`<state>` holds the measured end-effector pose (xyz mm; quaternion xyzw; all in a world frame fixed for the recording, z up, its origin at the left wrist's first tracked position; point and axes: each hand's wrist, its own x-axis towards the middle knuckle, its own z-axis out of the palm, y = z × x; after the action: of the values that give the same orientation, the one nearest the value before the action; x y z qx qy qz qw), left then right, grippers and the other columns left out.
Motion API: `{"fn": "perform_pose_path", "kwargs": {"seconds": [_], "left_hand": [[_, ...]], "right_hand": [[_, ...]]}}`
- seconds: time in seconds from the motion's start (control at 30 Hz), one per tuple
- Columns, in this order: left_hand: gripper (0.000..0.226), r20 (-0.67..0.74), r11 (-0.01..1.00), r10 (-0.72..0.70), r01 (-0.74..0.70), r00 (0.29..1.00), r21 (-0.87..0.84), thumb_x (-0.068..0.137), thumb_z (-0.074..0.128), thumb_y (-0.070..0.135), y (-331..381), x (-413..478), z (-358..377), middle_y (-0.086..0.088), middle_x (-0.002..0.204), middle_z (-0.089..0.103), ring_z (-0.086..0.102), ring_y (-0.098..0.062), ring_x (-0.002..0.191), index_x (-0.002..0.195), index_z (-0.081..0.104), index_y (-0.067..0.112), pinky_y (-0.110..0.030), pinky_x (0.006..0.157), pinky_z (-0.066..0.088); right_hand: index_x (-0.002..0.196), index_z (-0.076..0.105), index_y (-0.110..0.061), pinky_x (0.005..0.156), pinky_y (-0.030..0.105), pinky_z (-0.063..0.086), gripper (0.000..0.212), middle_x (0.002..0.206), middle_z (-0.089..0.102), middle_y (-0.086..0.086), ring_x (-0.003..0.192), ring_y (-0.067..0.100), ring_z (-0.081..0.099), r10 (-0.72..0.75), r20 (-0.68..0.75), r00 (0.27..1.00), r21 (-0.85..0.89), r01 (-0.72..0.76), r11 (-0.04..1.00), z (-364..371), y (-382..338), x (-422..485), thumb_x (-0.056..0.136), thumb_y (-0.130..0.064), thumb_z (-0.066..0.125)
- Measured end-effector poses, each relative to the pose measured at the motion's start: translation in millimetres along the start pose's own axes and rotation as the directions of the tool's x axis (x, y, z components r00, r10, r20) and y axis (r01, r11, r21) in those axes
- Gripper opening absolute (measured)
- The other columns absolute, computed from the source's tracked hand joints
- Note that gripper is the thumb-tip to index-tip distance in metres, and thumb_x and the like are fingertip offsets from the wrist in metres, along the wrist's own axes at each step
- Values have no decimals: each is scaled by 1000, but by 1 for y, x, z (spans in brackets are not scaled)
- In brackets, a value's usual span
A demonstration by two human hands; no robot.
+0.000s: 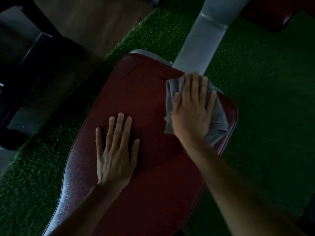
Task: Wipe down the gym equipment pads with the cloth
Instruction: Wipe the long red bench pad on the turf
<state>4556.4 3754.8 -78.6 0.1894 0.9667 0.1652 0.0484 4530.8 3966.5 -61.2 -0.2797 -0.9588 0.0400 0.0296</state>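
Observation:
A dark red padded bench seat (150, 92) fills the middle of the dim view. My right hand (192, 109) lies flat with straight fingers on a grey cloth (219, 123), pressing it onto the pad's far right corner. The cloth shows on both sides of the hand and reaches the pad's edge. My left hand (115, 150) rests flat on the bare pad, fingers spread, a little nearer and to the left of the cloth.
A pale grey metal frame beam (199, 41) runs from the pad's far end up and away. Green artificial turf (265, 99) surrounds the bench. Another red pad (272, 12) sits at the top right. Dark machine parts (20, 62) stand at the left on wood-look flooring.

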Motion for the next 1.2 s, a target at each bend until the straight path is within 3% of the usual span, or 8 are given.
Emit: {"fn": "perform_pose_path", "kwargs": {"seconds": [0.07, 0.2, 0.37, 0.53, 0.7, 0.9, 1.07, 1.2], "left_hand": [[59, -26, 998, -19, 17, 999, -58, 103, 34, 36, -2, -1, 0, -3, 164, 16, 7, -18, 153, 156, 22, 14, -48, 124, 4], [60, -31, 994, -103, 102, 994, -34, 103, 31, 39, -2, -7, -1, -5, 164, 13, 5, -18, 153, 156, 21, 10, -48, 124, 6], [61, 7, 991, -115, 114, 993, 63, 104, 27, 41, -3, -7, 4, -4, 165, 10, 2, -17, 153, 157, 16, 12, -47, 124, 3], [61, 11, 989, -119, 117, 993, 94, 104, 24, 42, -2, -9, 4, -4, 165, 12, 5, -18, 153, 157, 18, 12, -48, 124, 4], [62, 7, 985, -127, 126, 992, 114, 103, 26, 42, -1, -6, 5, -4, 165, 12, 5, -19, 153, 157, 17, 12, -47, 124, 3], [61, 2, 986, -125, 124, 992, 113, 104, 26, 43, -1, -6, 3, -5, 165, 15, 9, -19, 153, 156, 20, 12, -47, 124, 6], [61, 1, 985, -134, 133, 991, 112, 104, 28, 43, 0, -5, 4, -5, 164, 15, 9, -19, 153, 156, 20, 12, -47, 124, 6], [61, 17, 987, -134, 132, 991, 94, 104, 29, 42, 0, -7, 2, -3, 165, 13, 6, -18, 153, 157, 21, 13, -47, 124, 6]], "right_hand": [[159, 19, -17, 125, 49, 9, 55, 167, 16, 3, 155, 21, 9, -164, 40, 986, 26, 163, 986, 7, -13, -21, 108, -37, 26], [158, 25, -21, 123, 50, 17, 52, 165, 21, -1, 154, 19, 14, -580, 191, 792, -48, 598, 800, -7, 53, -45, 109, -39, 28], [159, 19, -21, 123, 50, 9, 55, 166, 20, 0, 154, 23, 12, -166, 6, 986, 2, 166, 986, 4, -17, 11, 108, -39, 26], [158, 25, -23, 124, 48, 8, 53, 166, 19, -5, 154, 18, 11, -574, 176, 800, -26, 586, 810, -2, 27, -20, 108, -41, 25], [159, 20, -21, 123, 50, 8, 55, 166, 18, -3, 154, 21, 12, -309, 46, 950, 46, 307, 951, 4, -24, 33, 107, -41, 25], [159, 20, -21, 124, 48, 6, 56, 167, 15, -4, 155, 18, 8, -578, 222, 786, -10, 594, 804, -3, 25, -23, 108, -43, 22], [160, 16, -21, 123, 51, 9, 57, 167, 14, -2, 155, 20, 9, -316, 84, 945, 2, 317, 948, 4, -24, 43, 107, -43, 21], [160, 16, -20, 124, 49, 8, 57, 168, 9, -3, 155, 20, 2, -411, 226, 883, -34, 429, 903, -8, 13, -53, 107, -43, 23]]}}
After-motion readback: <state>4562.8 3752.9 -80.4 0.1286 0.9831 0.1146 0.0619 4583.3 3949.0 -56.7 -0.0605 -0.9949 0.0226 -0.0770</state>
